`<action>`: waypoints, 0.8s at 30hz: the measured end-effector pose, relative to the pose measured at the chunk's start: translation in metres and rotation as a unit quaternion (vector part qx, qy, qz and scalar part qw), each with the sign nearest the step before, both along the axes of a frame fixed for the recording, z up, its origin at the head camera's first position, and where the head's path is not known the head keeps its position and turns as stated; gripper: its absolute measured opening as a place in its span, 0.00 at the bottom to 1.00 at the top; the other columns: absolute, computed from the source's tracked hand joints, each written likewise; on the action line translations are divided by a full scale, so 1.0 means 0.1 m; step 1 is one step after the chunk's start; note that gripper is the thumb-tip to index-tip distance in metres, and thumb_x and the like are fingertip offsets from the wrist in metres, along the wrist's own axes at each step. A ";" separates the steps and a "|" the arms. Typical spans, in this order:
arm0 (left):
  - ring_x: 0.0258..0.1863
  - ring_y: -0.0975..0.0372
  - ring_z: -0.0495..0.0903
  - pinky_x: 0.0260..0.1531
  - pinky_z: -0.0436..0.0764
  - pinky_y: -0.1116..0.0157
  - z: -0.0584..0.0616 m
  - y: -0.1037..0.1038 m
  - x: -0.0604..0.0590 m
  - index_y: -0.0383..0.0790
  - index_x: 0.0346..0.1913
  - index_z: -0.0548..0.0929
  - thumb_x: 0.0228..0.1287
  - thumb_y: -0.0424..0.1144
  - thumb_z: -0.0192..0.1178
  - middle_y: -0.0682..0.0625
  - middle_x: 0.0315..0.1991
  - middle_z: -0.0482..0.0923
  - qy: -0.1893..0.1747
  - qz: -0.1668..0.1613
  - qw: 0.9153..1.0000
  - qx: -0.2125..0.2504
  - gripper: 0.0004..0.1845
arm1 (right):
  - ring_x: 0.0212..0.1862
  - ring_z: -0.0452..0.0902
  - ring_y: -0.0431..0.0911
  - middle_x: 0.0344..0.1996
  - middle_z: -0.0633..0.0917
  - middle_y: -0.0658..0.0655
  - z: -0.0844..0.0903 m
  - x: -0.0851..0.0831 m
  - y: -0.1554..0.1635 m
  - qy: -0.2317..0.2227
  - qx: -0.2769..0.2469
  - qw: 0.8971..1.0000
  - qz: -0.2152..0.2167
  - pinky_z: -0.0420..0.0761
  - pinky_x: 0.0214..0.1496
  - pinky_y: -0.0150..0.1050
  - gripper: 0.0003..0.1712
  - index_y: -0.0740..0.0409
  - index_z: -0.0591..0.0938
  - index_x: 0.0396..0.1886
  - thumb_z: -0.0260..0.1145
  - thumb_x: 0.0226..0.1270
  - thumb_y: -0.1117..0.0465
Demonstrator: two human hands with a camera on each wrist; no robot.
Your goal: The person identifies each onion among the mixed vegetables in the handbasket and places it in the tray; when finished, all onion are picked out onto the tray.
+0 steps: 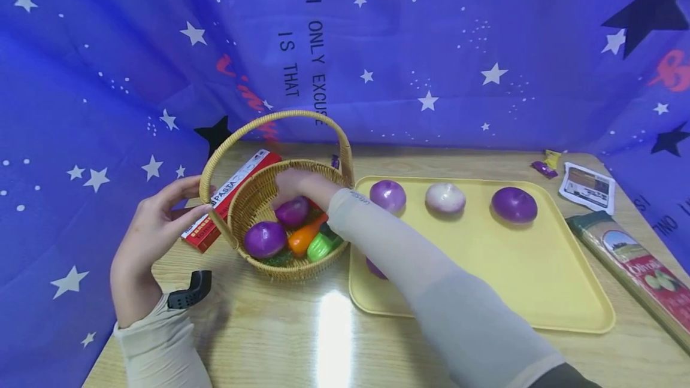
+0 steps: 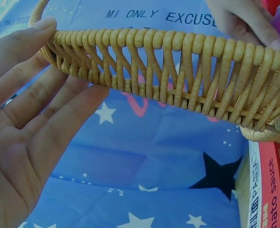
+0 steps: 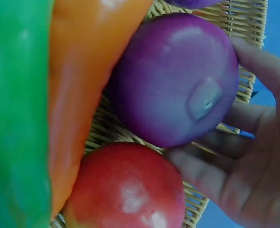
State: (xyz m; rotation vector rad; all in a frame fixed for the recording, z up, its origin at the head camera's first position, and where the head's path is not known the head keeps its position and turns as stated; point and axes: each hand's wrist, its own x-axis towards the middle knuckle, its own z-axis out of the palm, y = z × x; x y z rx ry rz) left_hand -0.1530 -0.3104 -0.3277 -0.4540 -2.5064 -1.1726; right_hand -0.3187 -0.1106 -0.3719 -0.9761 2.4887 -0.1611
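A wicker basket (image 1: 291, 271) with a tall arched handle (image 1: 277, 115) stands on the table. My left hand (image 1: 148, 226) pinches the left side of that handle, thumb on one edge and fingers on the other in the left wrist view. Reaching down inside the basket, my right hand (image 1: 302, 185) holds a purple onion (image 3: 175, 80), fingers and thumb curled about its side. Another purple onion (image 1: 266, 239) lies at the basket's front left. Beside them are a long orange vegetable (image 1: 304, 237), a green vegetable (image 1: 320, 248) and a round red fruit or vegetable (image 3: 130, 185).
A yellow tray (image 1: 485, 280) to the right bears purple onions (image 1: 514, 205) and a whitish one (image 1: 445, 197); my right arm crosses it. Behind the basket lies a red pasta box (image 1: 205, 237). Packets (image 1: 587, 187) and a long olive-pictured package (image 1: 636, 262) lie at the right.
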 end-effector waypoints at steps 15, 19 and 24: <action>0.45 0.83 0.76 0.43 0.77 0.85 0.01 0.01 0.00 0.36 0.57 0.76 0.57 0.29 0.64 0.74 0.43 0.76 -0.001 0.008 1.000 -0.009 0.22 | 0.33 0.73 0.41 0.31 0.77 0.49 0.16 0.10 0.23 -0.025 0.028 0.999 0.025 0.75 0.30 0.28 0.20 0.58 0.79 0.35 0.69 0.55 0.46; 0.45 0.83 0.76 0.43 0.76 0.86 0.02 0.02 0.01 0.38 0.56 0.77 0.57 0.29 0.64 0.72 0.43 0.78 -0.002 0.013 1.000 -0.010 0.22 | 0.28 0.73 0.42 0.27 0.74 0.49 0.17 0.14 0.28 -0.031 0.001 1.000 -0.004 0.78 0.26 0.30 0.23 0.56 0.74 0.30 0.66 0.58 0.41; 0.46 0.82 0.76 0.42 0.76 0.86 0.03 0.03 0.02 0.41 0.56 0.78 0.57 0.30 0.64 0.70 0.44 0.80 -0.006 0.017 1.000 -0.005 0.21 | 0.30 0.77 0.42 0.30 0.77 0.50 0.15 0.18 0.24 -0.018 0.014 0.999 -0.030 0.82 0.28 0.32 0.23 0.56 0.76 0.36 0.62 0.61 0.40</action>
